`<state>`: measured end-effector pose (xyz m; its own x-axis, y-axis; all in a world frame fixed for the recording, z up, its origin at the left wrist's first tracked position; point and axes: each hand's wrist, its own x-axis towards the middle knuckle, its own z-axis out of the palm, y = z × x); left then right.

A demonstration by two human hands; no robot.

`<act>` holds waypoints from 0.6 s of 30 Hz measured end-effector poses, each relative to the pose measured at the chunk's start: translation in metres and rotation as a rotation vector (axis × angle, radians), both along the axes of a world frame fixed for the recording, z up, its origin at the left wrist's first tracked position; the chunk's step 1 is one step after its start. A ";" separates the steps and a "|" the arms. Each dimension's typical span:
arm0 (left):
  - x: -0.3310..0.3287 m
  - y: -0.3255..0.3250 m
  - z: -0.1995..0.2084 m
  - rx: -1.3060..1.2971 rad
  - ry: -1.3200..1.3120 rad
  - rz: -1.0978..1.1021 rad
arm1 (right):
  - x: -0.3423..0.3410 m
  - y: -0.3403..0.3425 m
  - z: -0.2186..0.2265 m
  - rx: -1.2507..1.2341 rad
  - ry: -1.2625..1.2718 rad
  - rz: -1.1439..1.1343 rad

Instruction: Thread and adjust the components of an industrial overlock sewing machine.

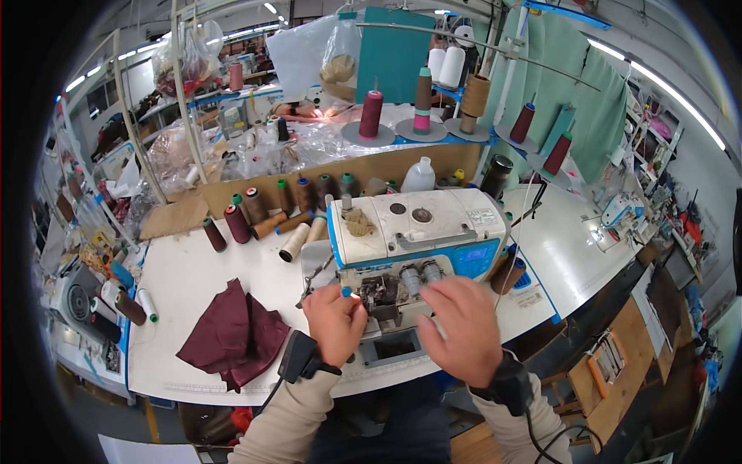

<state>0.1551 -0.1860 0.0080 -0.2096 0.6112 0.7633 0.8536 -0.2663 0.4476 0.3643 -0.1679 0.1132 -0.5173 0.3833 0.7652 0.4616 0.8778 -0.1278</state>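
A white and blue overlock sewing machine stands on the white table, its front opened so the metal loopers and tension parts show. My left hand is closed in a pinch at the machine's needle side, just below a small blue knob; what the fingers hold, if anything, is hidden. In front of the machine's right half hovers my right hand, thumb and fingers apart, slightly blurred, with nothing visible in it. A piece of maroon fabric lies crumpled on the table to the left of my left hand.
Behind the fabric stand several thread cones, among them a maroon cone and a cream one lying down. A thread rack with a pink-red cone rises behind the machine. A white plastic bottle and a dark flask stand there too.
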 end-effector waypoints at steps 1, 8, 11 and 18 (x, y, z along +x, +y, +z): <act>0.000 0.000 -0.003 -0.065 -0.012 -0.007 | -0.010 0.008 -0.001 -0.017 -0.066 -0.043; 0.003 -0.001 -0.003 -0.159 -0.057 -0.043 | -0.031 0.025 -0.016 -0.004 -0.155 -0.157; -0.002 -0.004 -0.004 -0.132 -0.029 -0.018 | -0.040 0.019 -0.016 0.024 -0.129 -0.205; -0.010 0.000 -0.006 -0.018 0.007 0.002 | -0.056 0.026 -0.026 0.085 -0.089 -0.244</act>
